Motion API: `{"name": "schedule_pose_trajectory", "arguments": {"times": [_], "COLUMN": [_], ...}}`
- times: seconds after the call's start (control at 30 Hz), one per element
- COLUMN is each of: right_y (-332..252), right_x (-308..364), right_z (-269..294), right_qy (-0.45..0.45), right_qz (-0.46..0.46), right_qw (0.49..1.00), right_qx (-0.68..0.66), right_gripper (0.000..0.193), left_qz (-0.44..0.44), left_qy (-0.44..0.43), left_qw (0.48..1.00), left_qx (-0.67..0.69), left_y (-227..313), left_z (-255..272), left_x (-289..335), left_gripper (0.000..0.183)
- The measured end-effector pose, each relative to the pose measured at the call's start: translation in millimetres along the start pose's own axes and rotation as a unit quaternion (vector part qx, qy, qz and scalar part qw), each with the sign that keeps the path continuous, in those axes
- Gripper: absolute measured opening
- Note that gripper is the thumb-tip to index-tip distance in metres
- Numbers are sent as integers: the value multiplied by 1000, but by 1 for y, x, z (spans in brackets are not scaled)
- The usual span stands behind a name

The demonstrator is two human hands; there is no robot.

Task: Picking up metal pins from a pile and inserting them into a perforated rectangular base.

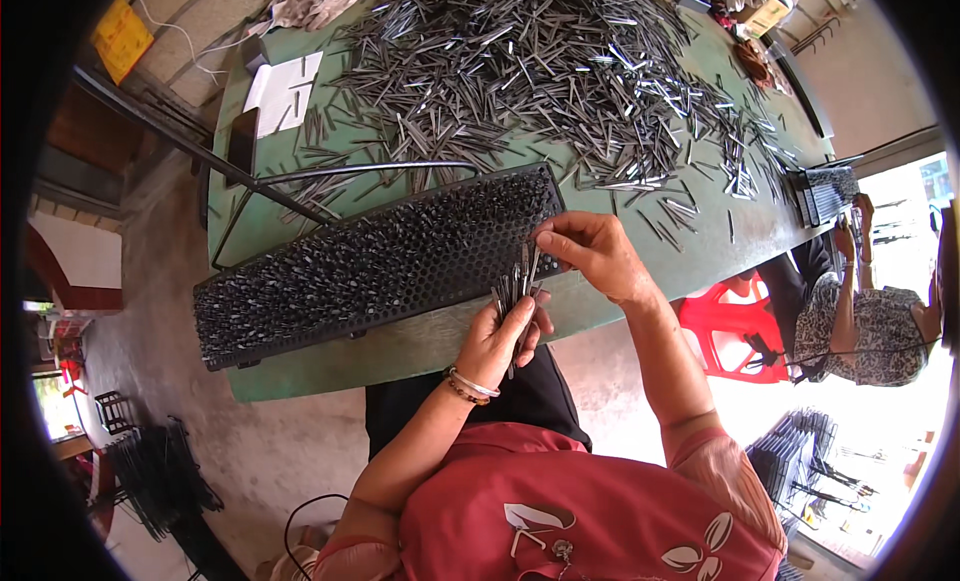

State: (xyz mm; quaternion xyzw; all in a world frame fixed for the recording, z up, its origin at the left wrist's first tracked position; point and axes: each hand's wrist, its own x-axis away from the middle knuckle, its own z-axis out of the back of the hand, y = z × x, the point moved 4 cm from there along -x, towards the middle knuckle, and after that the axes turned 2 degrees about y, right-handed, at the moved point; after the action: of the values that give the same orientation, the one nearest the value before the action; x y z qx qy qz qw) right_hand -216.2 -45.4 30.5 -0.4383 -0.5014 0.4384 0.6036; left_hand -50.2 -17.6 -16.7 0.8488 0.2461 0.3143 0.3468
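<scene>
My left hand [505,333] is closed round a small bundle of thin dark metallic-looking sticks [522,283], which point up and away from me. Just above and right of it, my right hand [592,251] pinches with thumb and forefinger at the upper end of one stick, close to the bundle. Both hands are at the right end of a long black rack [546,197] pierced with rows of round holes. Upright sticks [310,271] crowd the rack's left and far part, while bare holes show toward its right and near side.
A big heap of loose sticks [520,61] covers the far part of the green table [290,386]. A white paper [283,96] lies far left; a black metal bar crosses nearby. At right, a co-worker [865,326] handles another rack [825,193] beside a red stool [730,331].
</scene>
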Motion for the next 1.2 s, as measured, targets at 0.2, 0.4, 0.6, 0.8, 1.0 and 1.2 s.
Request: {"name": "schedule_pose_trajectory", "arguments": {"times": [0.2, 0.4, 0.6, 0.8, 1.0, 1.2], "right_y": [-15, -6, 4, 3, 8, -11], "right_x": [-15, -41, -39, -34, -35, -14], "right_z": [41, 45, 33, 23, 22, 9], "right_qy": [243, 270, 259, 226, 233, 211], "right_qz": [150, 240, 262, 279, 330, 225], "right_qw": [958, 910, 900, 895, 841, 916], "right_qx": [39, 203, 234, 266, 359, 258], "right_gripper": [14, 11, 10, 10, 14, 18], "left_qz": [19, 83, 76, 46, 19, 3], "left_qy": [22, 54, 96, 81, 72, 83], "left_qw": [999, 991, 989, 993, 994, 995], "left_qx": [45, 94, 88, 75, 74, 54], "left_y": [-5, -17, -20, -14, -10, -7], "left_z": [8, 15, 25, 20, 18, 24], "left_x": [-5, -1, 4, 9, 12, 19], "left_gripper": [30, 30, 28, 26, 26, 23]}}
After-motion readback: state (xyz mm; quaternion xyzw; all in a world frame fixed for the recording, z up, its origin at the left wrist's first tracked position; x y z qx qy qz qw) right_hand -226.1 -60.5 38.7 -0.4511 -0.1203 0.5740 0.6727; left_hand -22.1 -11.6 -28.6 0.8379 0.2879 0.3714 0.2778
